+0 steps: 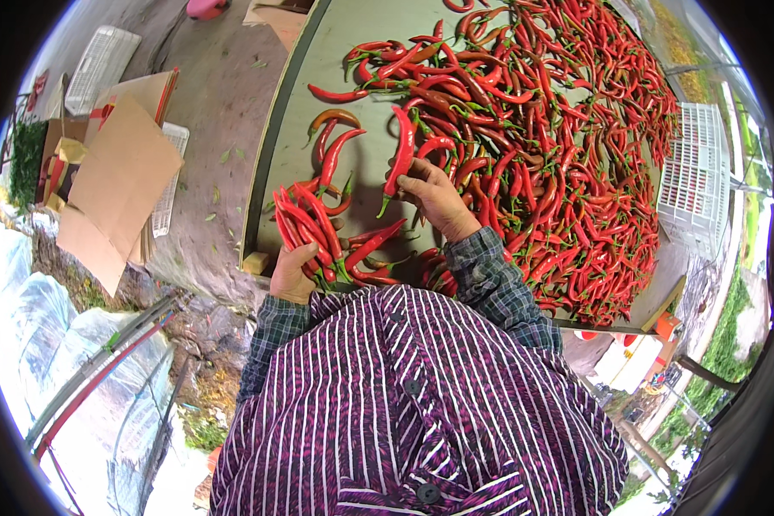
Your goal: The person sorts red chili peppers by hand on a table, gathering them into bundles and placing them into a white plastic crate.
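Observation:
My left hand [295, 272] grips a bunch of several red chili peppers [306, 226], their tips pointing away from me and their green stems towards my body. Between thumb and fingers, my right hand [435, 197] holds a single red chili pepper [402, 149] upright in view, its green stem low. Both hands are over the near left part of a table [309, 58] with a pale top. Beside the bunch lie a few loose chili peppers [340, 158]. A large heap of red chili peppers [555, 213] spreads over the table to the right of my right hand.
A dark raised edge [272, 145] runs along the table's left side. White plastic crates stand past the right side [695, 174] and on the ground at the upper left [102, 69]. Flattened cardboard [121, 174] leans at the left, above clear plastic sheeting [97, 342].

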A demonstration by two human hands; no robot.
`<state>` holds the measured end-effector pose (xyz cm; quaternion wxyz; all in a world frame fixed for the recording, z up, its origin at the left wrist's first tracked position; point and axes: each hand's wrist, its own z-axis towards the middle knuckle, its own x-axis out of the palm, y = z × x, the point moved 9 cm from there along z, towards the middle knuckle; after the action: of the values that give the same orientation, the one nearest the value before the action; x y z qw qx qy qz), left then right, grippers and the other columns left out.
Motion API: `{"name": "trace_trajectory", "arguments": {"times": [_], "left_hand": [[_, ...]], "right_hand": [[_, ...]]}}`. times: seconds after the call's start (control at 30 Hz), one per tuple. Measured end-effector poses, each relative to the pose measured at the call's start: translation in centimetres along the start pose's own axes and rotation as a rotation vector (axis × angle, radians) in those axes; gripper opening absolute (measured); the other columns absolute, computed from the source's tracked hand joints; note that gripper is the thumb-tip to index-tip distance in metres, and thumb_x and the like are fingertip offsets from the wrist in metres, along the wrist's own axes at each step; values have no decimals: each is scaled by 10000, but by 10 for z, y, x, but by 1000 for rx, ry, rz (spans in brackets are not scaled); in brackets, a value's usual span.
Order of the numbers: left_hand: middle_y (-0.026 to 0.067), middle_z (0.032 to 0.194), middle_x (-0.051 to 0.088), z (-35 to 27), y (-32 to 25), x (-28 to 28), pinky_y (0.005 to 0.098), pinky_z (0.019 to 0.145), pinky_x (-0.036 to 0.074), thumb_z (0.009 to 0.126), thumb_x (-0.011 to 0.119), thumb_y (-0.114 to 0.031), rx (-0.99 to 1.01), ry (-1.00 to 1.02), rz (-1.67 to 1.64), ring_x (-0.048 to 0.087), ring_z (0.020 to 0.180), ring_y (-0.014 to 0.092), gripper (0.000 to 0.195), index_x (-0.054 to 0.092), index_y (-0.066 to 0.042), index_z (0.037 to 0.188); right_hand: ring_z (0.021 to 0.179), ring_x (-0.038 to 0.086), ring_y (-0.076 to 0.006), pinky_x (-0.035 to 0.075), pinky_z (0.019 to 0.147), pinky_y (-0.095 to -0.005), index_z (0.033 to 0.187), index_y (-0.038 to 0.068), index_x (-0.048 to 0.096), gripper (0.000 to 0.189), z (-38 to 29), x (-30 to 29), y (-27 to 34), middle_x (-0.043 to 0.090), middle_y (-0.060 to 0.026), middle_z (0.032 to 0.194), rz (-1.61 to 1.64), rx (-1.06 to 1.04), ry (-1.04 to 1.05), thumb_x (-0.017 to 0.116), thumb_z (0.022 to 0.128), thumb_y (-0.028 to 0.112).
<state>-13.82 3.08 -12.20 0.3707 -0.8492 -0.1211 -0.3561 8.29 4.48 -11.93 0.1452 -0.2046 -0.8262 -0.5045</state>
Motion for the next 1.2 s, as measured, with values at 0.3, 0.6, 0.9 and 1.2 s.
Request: {"name": "trace_trajectory", "arguments": {"times": [0.3,0.6,0.9,1.2], "left_hand": [[125,1116,587,-6,-1,27,385,859,495,705,579,6,-122,57,109,601,985,257,538,463,-15,1230],[42,997,629,11,15,56,281,787,504,728,528,89,-95,93,240,615,888,152,419,553,-27,1130],[25,965,611,14,7,57,229,697,485,749,560,51,-132,22,416,596,821,112,392,550,-33,1132],[66,1083,577,24,32,45,299,824,500,755,548,73,-179,19,228,587,970,181,481,478,-29,1220]], "right_hand": [[1142,474,-357,384,952,-385,1272,-55,393,601,-53,90,33,471,-250,1230,-914,-472,108,554,882,374],[902,564,-372,438,795,-421,1213,-22,453,354,-65,91,26,569,-239,996,-653,-378,-108,433,903,148],[785,619,-189,480,726,-305,1110,-24,570,299,-61,77,26,646,-148,882,-544,-338,-199,605,841,100],[829,617,-183,473,749,-287,1111,-13,584,311,-61,67,37,656,-135,932,-615,-475,-217,636,835,120]]}}
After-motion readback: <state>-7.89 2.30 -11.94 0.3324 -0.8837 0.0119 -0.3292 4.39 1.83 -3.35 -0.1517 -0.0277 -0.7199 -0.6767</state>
